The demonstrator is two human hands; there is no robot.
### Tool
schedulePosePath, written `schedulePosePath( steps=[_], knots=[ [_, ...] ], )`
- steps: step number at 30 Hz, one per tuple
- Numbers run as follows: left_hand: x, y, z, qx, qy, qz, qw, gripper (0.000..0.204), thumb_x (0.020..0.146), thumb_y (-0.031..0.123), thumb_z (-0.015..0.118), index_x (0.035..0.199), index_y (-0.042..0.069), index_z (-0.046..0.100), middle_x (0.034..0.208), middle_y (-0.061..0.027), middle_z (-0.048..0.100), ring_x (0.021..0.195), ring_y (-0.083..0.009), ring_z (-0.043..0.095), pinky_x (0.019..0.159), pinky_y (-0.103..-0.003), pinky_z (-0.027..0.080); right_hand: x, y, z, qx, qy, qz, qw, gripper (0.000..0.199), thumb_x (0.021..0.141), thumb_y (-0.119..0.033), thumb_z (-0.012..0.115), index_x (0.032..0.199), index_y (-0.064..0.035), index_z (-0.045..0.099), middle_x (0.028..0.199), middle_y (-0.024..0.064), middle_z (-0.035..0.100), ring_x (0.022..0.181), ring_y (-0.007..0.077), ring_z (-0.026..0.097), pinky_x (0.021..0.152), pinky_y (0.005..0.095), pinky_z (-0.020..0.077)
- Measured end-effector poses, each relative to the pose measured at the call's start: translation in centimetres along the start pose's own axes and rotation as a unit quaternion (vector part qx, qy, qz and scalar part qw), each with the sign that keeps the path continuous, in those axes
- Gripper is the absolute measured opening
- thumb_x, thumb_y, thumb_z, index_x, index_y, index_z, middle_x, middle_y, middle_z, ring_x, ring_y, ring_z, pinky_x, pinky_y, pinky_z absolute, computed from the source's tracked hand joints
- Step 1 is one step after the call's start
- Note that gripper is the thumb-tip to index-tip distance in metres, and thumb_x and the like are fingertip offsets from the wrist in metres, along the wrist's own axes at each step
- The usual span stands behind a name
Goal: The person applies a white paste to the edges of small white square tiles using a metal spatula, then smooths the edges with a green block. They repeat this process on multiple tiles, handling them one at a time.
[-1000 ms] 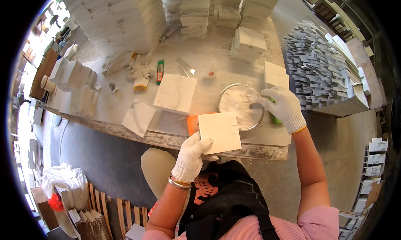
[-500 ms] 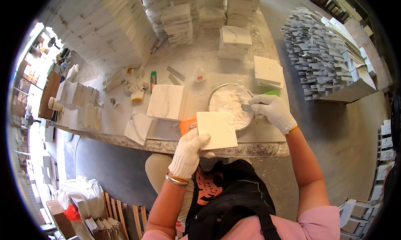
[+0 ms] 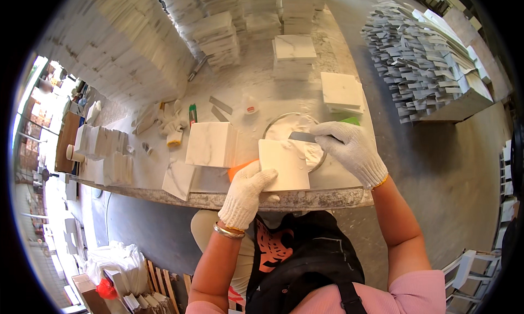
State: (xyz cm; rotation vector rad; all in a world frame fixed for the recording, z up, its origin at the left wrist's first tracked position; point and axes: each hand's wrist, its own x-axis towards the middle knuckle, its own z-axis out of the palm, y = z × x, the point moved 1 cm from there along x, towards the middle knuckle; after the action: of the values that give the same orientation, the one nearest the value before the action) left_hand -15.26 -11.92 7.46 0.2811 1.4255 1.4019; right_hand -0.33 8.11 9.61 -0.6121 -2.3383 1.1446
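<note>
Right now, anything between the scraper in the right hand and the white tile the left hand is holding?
Nothing visible. The right hand has the scraper blade over the round bowl of white paste, right beside the tile's upper edge; the left hand grips its lower left corner.

I see both hands in white knitted cloth gloves, the left hand and the right hand alike coarse and matt. The square tile looks like smooth, pale, matt stone, as does the veined marble block. The scraper blade reads as dull grey metal. The surface is rough, dusty stone at its edge.
</note>
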Motion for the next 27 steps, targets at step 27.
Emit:
schedulePosePath(
  steps=[27],
  knots=[
    [-0.1,1.4,0.2,0.153,0.087,0.091,0.98,0.034,0.097,0.023,0.063,0.122,-0.001,0.067,0.1,-0.0027,0.068,0.083,-0.0093,0.065,0.066,-0.023,0.057,-0.8,-0.7,0.0,0.064,-0.02,0.065,0.996,0.023,0.091,-0.012,0.07,0.11,-0.0022,0.076,0.089,0.011,0.073,0.075,0.02,0.07,0.068,0.0325,0.0543]
  ],
)
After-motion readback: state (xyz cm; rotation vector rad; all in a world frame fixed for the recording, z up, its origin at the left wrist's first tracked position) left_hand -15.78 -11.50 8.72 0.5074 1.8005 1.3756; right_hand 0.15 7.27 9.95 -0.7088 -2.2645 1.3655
